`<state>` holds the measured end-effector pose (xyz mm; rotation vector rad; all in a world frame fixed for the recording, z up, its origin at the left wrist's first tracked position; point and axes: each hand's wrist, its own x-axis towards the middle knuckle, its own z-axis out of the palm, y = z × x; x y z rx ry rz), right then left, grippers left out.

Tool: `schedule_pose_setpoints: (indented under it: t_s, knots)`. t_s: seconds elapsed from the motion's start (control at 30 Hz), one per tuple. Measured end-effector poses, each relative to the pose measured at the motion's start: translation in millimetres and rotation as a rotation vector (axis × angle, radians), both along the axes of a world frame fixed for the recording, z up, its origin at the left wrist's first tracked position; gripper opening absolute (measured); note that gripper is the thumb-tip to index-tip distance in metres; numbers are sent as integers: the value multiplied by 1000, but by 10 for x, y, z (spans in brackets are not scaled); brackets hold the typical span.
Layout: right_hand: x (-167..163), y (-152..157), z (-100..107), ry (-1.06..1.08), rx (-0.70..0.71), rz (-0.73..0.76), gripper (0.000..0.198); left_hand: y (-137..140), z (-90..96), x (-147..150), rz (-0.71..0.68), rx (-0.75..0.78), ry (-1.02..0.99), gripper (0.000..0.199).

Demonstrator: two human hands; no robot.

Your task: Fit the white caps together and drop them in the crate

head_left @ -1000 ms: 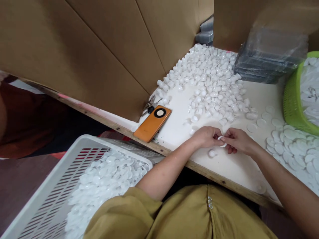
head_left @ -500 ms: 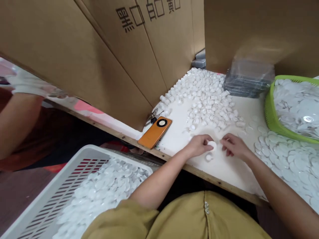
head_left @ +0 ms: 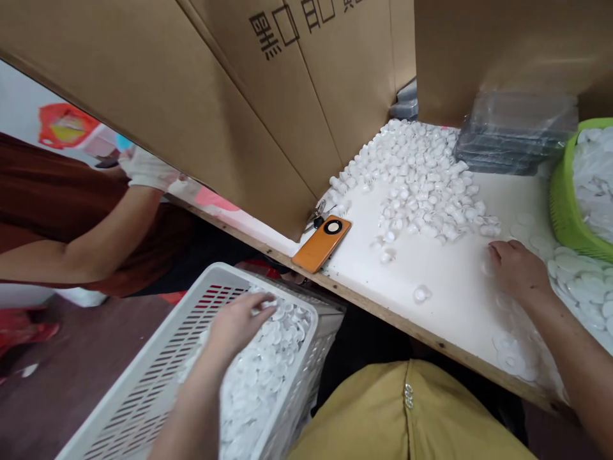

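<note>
A small assembly workshop: heaps of white plastic caps (head_left: 421, 172) on a worktable (head_left: 450, 287), crates (head_left: 143, 390), cardboard cartons (head_left: 230, 96) stacked around.

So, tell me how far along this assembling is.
Done: white crate holds many finished white pieces. In hand: left hand is over that crate; right hand rests on the table by flat discs. Left: a big pile of small caps.

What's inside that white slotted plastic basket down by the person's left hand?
The white slotted plastic basket holds a heap of small white plastic caps. The left hand lies over some, hiding those beneath and whatever it may grip; the basket's bottom is covered.
</note>
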<state>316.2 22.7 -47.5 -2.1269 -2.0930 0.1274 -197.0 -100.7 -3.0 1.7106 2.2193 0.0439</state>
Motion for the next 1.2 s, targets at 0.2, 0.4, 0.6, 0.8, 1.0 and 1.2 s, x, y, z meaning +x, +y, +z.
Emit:
schedule_pose_setpoints:
  t_s: [0.2, 0.4, 0.6, 0.8, 1.0, 1.2]
  knots:
    - [-229, -227, 204, 920, -187, -173, 22, 621, -199, 1880, -605, 127, -543, 43]
    - [-702, -509, 124, 1239, -574, -25, 35, 958, -426, 2404, -851, -16, -529, 15]
    - [-936, -503, -104, 1069, -673, -38, 38, 948, -519, 2420, -829, 15, -485, 30]
    - [-936, -465, -140, 1005, -691, -21, 37, 1021, -567, 2345, -884, -112, -552, 34]
    - [-914, -502, -175, 1088, -726, -58, 41, 1046, -524, 2289, -897, -172, -632, 29]
    - [-926, -625, -151, 1153, -660, -149, 42, 1001, -539, 2329, -923, -110, -565, 31]
